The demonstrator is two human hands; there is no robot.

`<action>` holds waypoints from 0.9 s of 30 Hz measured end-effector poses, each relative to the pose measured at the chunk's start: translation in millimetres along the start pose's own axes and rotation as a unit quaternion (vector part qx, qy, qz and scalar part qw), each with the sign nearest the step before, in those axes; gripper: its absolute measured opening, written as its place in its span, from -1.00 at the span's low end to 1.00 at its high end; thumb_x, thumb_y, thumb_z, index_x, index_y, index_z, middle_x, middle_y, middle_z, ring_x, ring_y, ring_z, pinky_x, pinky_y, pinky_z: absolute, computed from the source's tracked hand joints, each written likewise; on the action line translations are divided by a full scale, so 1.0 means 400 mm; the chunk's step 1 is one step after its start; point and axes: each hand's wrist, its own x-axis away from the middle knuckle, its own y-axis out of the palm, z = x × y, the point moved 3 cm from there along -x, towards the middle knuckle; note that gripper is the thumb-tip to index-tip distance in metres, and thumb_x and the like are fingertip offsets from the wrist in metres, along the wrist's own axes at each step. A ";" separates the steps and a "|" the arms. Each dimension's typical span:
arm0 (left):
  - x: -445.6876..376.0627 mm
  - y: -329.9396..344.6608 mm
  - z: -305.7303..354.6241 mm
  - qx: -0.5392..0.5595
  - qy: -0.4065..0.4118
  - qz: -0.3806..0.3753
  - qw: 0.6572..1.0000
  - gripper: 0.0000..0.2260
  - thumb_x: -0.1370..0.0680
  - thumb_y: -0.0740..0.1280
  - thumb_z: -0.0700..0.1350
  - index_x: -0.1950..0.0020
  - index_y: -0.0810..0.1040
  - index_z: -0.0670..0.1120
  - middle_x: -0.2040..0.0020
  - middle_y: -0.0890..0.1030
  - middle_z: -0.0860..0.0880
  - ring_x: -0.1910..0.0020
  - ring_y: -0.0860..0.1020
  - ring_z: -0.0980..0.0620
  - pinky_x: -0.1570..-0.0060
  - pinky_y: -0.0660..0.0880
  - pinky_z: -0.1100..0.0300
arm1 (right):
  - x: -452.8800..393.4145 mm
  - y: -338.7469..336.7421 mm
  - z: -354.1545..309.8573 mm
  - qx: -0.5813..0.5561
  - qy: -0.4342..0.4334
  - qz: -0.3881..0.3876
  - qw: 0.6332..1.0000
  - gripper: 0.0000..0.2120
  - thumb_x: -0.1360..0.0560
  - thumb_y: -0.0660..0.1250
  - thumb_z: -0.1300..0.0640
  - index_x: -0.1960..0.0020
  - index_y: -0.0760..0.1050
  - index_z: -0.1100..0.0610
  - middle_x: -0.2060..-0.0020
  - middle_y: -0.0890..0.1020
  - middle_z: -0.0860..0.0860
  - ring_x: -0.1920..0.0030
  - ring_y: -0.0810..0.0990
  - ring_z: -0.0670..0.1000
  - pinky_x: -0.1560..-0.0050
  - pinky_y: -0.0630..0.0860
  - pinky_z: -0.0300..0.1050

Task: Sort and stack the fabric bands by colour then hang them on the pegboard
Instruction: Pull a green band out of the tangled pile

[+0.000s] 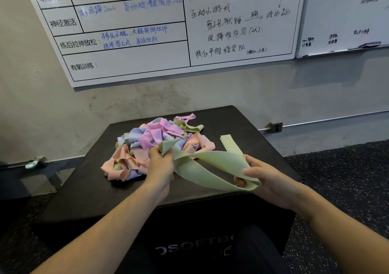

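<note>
Head view looks down at a black padded box whose top serves as the tabletop, with a tangled heap of fabric bands in pink, peach, lilac and pale green lying toward its far left. Both hands are working one green band that is stretched between them just in front of the heap. The left hand pinches the band's far end right at the heap's edge, probably to draw it clear of the tangle without dragging other colours along. The right hand has its fingers curled round the band's near loop, holding it open and low over the tabletop so the strip can be flattened. Just beyond the right hand, apart from the heap, lies a flat folded green band; it looks like the start of a green stack, which would explain why the held band is being carried toward that side. Sorting seems barely begun, since most bands remain mixed. A whiteboard with handwriting hangs on the wall behind; no pegboard shows.
</note>
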 end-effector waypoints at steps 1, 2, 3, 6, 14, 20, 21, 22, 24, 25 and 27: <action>-0.009 -0.004 -0.003 0.007 -0.007 0.008 1.000 -0.81 -0.66 0.24 -0.01 -0.28 0.41 0.07 -0.22 0.58 -0.15 -0.17 0.61 -0.23 0.06 0.65 -0.20 | 0.002 0.001 -0.007 -0.013 -0.004 -0.011 1.000 -0.43 -0.24 0.46 0.12 -0.17 0.36 0.23 0.22 0.52 0.11 0.22 0.51 0.02 0.10 0.50 -0.14; -0.017 -0.007 -0.005 0.013 -0.012 0.013 1.000 -0.78 -0.67 0.23 -0.02 -0.32 0.40 0.04 -0.23 0.58 -0.17 -0.17 0.61 -0.24 0.16 0.67 -0.12 | 0.003 0.002 -0.012 -0.021 -0.004 -0.014 1.000 -0.46 -0.24 0.46 0.17 -0.16 0.37 0.24 0.19 0.53 0.12 0.21 0.53 0.01 0.10 0.53 -0.13; -0.026 -0.011 -0.009 0.016 -0.015 0.016 1.000 -0.75 -0.66 0.22 -0.03 -0.34 0.40 0.02 -0.23 0.58 -0.18 -0.17 0.61 -0.24 0.24 0.65 -0.05 | 0.005 0.003 -0.016 -0.014 -0.001 -0.009 1.000 -0.50 -0.24 0.47 0.22 -0.13 0.39 0.24 0.16 0.56 0.12 0.19 0.56 0.02 0.10 0.57 -0.11; -0.032 -0.015 -0.007 0.022 -0.018 0.015 0.999 -0.75 -0.68 0.21 -0.04 -0.36 0.41 -0.01 -0.21 0.60 -0.19 -0.14 0.63 -0.23 0.32 0.61 0.06 | 0.007 0.004 -0.017 0.052 0.019 0.046 0.997 -0.70 -0.32 0.49 0.33 0.07 0.41 0.20 0.20 0.57 0.11 0.25 0.60 0.00 0.26 0.60 -0.15; 0.012 -0.005 0.017 0.006 0.024 0.018 1.000 -0.84 -0.68 0.23 -0.04 -0.23 0.40 0.18 -0.20 0.55 -0.09 -0.18 0.60 -0.19 -0.10 0.59 -0.31 | -0.026 -0.055 0.017 0.348 -0.051 0.307 0.884 -0.82 -0.54 0.31 0.26 0.13 0.35 0.06 0.20 0.60 -0.07 0.20 0.49 -0.03 0.19 0.40 -0.18; 0.030 0.008 0.022 0.006 0.037 0.004 0.999 -0.90 -0.69 0.25 -0.04 -0.16 0.42 0.16 -0.21 0.53 -0.11 -0.12 0.61 -0.15 0.02 0.64 -0.29 | -0.036 -0.057 0.038 0.359 -0.056 0.346 0.865 -0.67 -0.58 0.22 0.29 -0.15 0.38 -0.13 0.01 0.68 -0.05 0.08 0.62 0.04 0.03 0.52 0.00; 0.026 0.004 0.020 0.005 0.027 0.007 1.000 -0.87 -0.69 0.24 -0.03 -0.22 0.41 0.13 -0.20 0.54 -0.10 -0.11 0.62 -0.15 0.04 0.65 -0.27 | -0.034 -0.055 0.038 0.323 -0.073 0.345 0.879 -0.66 -0.59 0.23 0.31 -0.15 0.44 -0.13 0.00 0.69 -0.06 0.04 0.64 0.02 0.00 0.52 -0.03; 0.021 0.000 0.017 0.005 0.016 0.010 1.000 -0.84 -0.69 0.23 -0.03 -0.27 0.39 0.10 -0.19 0.55 -0.09 -0.10 0.62 -0.14 0.08 0.66 -0.23 | -0.034 -0.052 0.037 0.264 -0.092 0.333 0.901 -0.66 -0.59 0.26 0.31 -0.14 0.49 -0.12 0.01 0.70 -0.06 0.02 0.65 0.02 -0.01 0.52 -0.05; 0.009 -0.008 0.011 0.020 -0.001 0.013 1.000 -0.79 -0.70 0.21 -0.07 -0.34 0.38 0.02 -0.19 0.57 -0.11 -0.08 0.63 -0.14 0.21 0.68 -0.14 | -0.032 -0.048 0.032 0.151 -0.114 0.284 0.940 -0.68 -0.52 0.40 0.24 -0.16 0.52 -0.10 0.06 0.70 -0.02 0.07 0.65 0.02 0.01 0.52 -0.10; 0.002 -0.011 0.008 0.032 -0.007 0.013 0.999 -0.79 -0.71 0.20 -0.09 -0.35 0.38 -0.01 -0.19 0.58 -0.12 -0.08 0.64 -0.14 0.29 0.67 -0.09 | -0.029 -0.049 0.030 0.134 -0.118 0.260 0.949 -0.65 -0.45 0.46 0.17 -0.16 0.53 -0.12 0.09 0.66 0.00 0.12 0.61 0.00 0.05 0.49 -0.11; -0.010 -0.011 0.000 0.054 -0.018 0.014 0.998 -0.80 -0.71 0.18 -0.12 -0.34 0.39 -0.04 -0.17 0.58 -0.14 -0.07 0.64 -0.14 0.38 0.63 0.01 | -0.025 -0.054 0.030 0.183 -0.111 0.231 0.949 -0.67 -0.41 0.55 0.11 -0.10 0.56 -0.15 0.15 0.57 0.02 0.17 0.52 -0.03 0.10 0.44 -0.14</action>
